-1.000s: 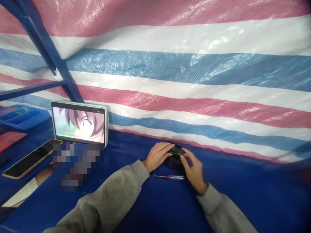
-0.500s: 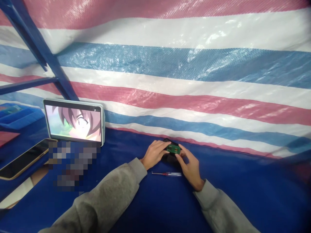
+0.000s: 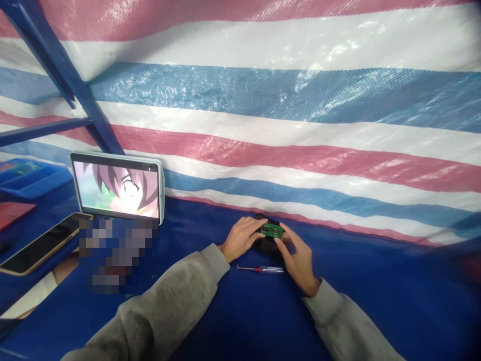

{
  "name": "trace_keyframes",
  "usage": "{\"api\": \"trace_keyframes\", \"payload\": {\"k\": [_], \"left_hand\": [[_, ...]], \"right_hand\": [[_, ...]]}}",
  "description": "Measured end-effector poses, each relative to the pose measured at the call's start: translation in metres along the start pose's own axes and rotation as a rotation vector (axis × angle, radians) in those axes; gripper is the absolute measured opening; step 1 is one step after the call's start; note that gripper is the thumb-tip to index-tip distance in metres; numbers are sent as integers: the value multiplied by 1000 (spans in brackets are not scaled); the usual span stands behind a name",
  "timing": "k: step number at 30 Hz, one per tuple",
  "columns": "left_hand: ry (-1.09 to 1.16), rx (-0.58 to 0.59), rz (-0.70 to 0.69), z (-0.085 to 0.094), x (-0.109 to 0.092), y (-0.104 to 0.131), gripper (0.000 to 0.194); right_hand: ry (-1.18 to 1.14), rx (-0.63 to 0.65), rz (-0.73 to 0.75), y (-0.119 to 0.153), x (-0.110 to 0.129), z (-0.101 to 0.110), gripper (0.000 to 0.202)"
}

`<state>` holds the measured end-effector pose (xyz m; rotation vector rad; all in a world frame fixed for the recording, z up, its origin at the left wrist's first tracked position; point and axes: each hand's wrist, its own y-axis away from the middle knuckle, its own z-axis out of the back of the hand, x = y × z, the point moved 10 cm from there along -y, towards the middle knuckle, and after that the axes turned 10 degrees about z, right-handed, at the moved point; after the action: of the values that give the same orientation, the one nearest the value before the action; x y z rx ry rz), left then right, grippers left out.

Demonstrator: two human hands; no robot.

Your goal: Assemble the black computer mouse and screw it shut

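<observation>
Between my two hands is a small green circuit board (image 3: 272, 230) with dark and copper-coloured parts on it. My left hand (image 3: 242, 237) pinches its left end with thumb and fingers. At the other end, my right hand (image 3: 298, 255) grips the board between thumb and forefinger. Directly behind and under the board lies a black object (image 3: 267, 245), mostly covered by the hands, so its kind does not show. A screwdriver (image 3: 261, 269) with a clear handle and a red collar lies on the blue tabletop (image 3: 255, 316), just in front of the hands.
A tablet (image 3: 120, 188) playing a cartoon stands at the left. Before it lies a phone (image 3: 45, 244), near a blurred-out patch. A blue tray (image 3: 41, 178) and a red flat item (image 3: 15, 213) are at far left. Striped sheeting (image 3: 285, 135) hangs behind the table.
The whole view has shifted slightly, so the hands and board appear a little further right. Both hands keep their hold on the board, which looks tilted slightly differently.
</observation>
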<state>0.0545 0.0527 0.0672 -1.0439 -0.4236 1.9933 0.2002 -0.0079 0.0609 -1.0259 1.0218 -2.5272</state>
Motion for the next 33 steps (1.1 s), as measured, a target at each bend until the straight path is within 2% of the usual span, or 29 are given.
{"api": "trace_keyframes", "payload": {"k": [8,12,17,25,33], "left_hand": [[57,-22,-63,5,-10,0,38],[53,-18,-70,5,-14,1,37],[-50,-41,-51,8,-15,1,43],[-94,-6,-128,8,-19,4,26],[-116,58,-101,15,-6,4,25]], "right_hand": [[-16,-44,-46,1,-2,7,40],[-17,-64,-53,3,-5,10,29],[-14,-24,-4,0,1,6,25],[-63,62,-12,-3,6,-1,34],[-15,-98,-87,2,-13,19,30]]}}
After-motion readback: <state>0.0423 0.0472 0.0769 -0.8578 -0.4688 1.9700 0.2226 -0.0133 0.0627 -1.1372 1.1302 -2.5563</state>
